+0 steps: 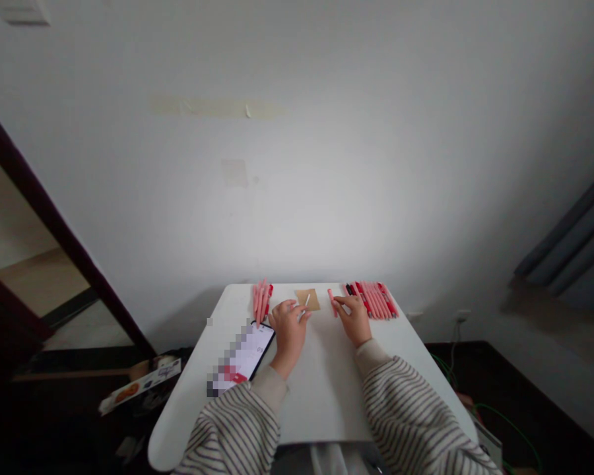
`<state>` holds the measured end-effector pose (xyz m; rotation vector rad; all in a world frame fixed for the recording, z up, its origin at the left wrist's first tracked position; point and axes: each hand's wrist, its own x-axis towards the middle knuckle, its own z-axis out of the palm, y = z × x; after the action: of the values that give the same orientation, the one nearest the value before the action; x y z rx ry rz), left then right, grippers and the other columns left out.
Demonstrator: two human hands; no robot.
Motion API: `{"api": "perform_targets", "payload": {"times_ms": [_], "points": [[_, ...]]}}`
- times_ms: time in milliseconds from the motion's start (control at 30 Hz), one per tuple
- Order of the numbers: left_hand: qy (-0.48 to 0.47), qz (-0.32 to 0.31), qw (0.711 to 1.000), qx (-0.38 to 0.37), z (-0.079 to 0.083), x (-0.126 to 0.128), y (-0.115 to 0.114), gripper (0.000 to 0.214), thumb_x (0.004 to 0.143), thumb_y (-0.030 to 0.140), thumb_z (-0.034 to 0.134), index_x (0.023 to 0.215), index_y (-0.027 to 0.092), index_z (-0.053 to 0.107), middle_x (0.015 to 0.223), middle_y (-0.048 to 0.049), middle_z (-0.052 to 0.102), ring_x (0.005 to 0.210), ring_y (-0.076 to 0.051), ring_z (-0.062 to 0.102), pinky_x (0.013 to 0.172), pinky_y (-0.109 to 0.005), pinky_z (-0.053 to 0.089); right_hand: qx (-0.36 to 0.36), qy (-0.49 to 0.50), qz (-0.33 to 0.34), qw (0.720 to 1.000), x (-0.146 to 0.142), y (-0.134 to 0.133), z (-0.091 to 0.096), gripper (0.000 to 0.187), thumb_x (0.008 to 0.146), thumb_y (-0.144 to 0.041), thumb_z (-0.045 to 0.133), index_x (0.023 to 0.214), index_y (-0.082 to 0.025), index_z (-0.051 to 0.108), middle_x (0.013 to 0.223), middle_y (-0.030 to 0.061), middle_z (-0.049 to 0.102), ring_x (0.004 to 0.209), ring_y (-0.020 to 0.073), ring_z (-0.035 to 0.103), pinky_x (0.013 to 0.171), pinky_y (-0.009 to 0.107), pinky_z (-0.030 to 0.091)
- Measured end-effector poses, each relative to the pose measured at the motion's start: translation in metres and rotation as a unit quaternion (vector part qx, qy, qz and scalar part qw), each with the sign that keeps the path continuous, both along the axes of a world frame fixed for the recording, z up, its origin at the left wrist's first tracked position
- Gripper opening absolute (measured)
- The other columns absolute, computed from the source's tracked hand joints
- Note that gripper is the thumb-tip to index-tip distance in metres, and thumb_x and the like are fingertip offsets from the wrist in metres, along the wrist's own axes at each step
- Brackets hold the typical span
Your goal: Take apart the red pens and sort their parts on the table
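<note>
My left hand is closed in a pinch on a short, thin white stick whose exact kind I cannot make out. The stick's upper end shows against a small square of brown paper on the white table. Between the thumb and fingers of my right hand is a pink pen, tilted, its upper end leaning left. Just right of that hand lies a row of several pink and red pens. A smaller bunch of pink and red pens lies beyond my left hand.
A phone with a lit screen lies left of my left forearm, touching or very near the smaller pen bunch. The table's back edge meets a grey-white wall. A cardboard box is on the floor at left, and green cables run at right.
</note>
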<state>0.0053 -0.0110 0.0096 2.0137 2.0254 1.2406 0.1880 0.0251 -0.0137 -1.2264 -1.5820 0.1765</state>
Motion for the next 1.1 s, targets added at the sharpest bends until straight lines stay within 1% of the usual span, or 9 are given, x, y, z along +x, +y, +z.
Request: {"api": "perform_targets", "payload": {"times_ms": [100,200,333,433,533,633,800,967,1100], "points": [[0.014,0.006,1.000,-0.001,0.001,0.000,-0.002,0.016,0.077,0.030,0.065,0.092,0.029,0.072,0.112,-0.0057,0.061,0.110,-0.026,0.047,0.096,-0.046,0.031,0.001,-0.063,-0.034,0.997,-0.001,-0.004,0.003,0.033,0.089,-0.046,0.050,0.091,-0.022,0.073,0.083,0.0069,0.070,0.089,0.0226,0.054,0.085,0.038,0.036],[0.043,0.015,0.999,-0.005,0.001,0.000,-0.003,0.017,0.079,0.030,0.063,0.093,0.028,0.071,0.113,-0.0060,0.060,0.111,-0.026,0.045,0.096,-0.048,0.029,-0.007,-0.140,-0.073,0.987,-0.005,-0.010,0.006,0.027,0.090,-0.043,0.052,0.092,-0.026,0.073,0.083,0.0051,0.070,0.094,0.0227,0.051,0.088,0.038,0.030],[0.084,0.033,0.996,-0.018,0.002,-0.001,-0.004,0.016,0.079,0.032,0.062,0.093,0.028,0.070,0.115,-0.0051,0.059,0.111,-0.026,0.043,0.096,-0.049,0.027,-0.026,-0.227,-0.096,0.969,-0.009,-0.017,0.012,0.018,0.088,-0.039,0.059,0.087,-0.030,0.074,0.084,0.0027,0.069,0.097,0.0210,0.050,0.092,0.038,0.026],[0.101,0.039,0.994,-0.024,0.002,-0.002,-0.005,0.015,0.080,0.033,0.061,0.092,0.028,0.070,0.114,-0.0046,0.058,0.112,-0.026,0.041,0.096,-0.048,0.026,-0.037,-0.259,-0.105,0.959,-0.011,-0.020,0.017,0.018,0.087,-0.040,0.059,0.086,-0.030,0.074,0.086,0.0020,0.069,0.099,0.0212,0.048,0.095,0.040,0.024],[0.116,0.042,0.992,-0.027,0.001,-0.002,-0.005,0.016,0.080,0.033,0.061,0.092,0.028,0.069,0.115,-0.0051,0.058,0.113,-0.027,0.040,0.096,-0.049,0.026,-0.051,-0.272,-0.093,0.956,-0.011,-0.021,0.017,0.015,0.086,-0.039,0.062,0.087,-0.031,0.074,0.088,0.0019,0.068,0.100,0.0221,0.047,0.096,0.041,0.023],[0.128,0.045,0.990,-0.032,0.001,-0.003,-0.004,0.016,0.079,0.034,0.062,0.091,0.028,0.069,0.114,-0.0049,0.057,0.113,-0.028,0.039,0.096,-0.051,0.025,-0.061,-0.268,-0.082,0.958,-0.011,-0.020,0.014,0.012,0.084,-0.039,0.064,0.087,-0.032,0.074,0.090,0.0020,0.068,0.101,0.0227,0.046,0.095,0.043,0.023],[0.138,0.044,0.989,-0.036,0.000,-0.003,-0.003,0.016,0.078,0.035,0.062,0.090,0.027,0.069,0.114,-0.0052,0.057,0.114,-0.028,0.037,0.095,-0.051,0.025,-0.058,-0.248,-0.064,0.965,-0.010,-0.018,0.009,0.011,0.081,-0.040,0.067,0.087,-0.033,0.074,0.089,0.0021,0.068,0.100,0.0228,0.047,0.096,0.044,0.022],[0.143,0.042,0.988,-0.032,0.001,-0.003,-0.002,0.016,0.078,0.035,0.063,0.088,0.025,0.070,0.112,-0.0058,0.056,0.113,-0.028,0.037,0.096,-0.052,0.025,-0.052,-0.224,-0.057,0.971,-0.011,-0.017,0.007,0.018,0.078,-0.049,0.067,0.083,-0.033,0.074,0.088,0.0017,0.068,0.098,0.0221,0.049,0.096,0.043,0.022],[0.145,0.040,0.988,-0.023,0.000,-0.003,-0.001,0.014,0.078,0.033,0.062,0.085,0.024,0.070,0.111,-0.0060,0.057,0.112,-0.027,0.038,0.097,-0.052,0.025,-0.044,-0.220,-0.055,0.973,-0.010,-0.016,0.006,0.022,0.078,-0.052,0.066,0.082,-0.032,0.074,0.087,0.0015,0.068,0.097,0.0223,0.050,0.095,0.042,0.023]]}}
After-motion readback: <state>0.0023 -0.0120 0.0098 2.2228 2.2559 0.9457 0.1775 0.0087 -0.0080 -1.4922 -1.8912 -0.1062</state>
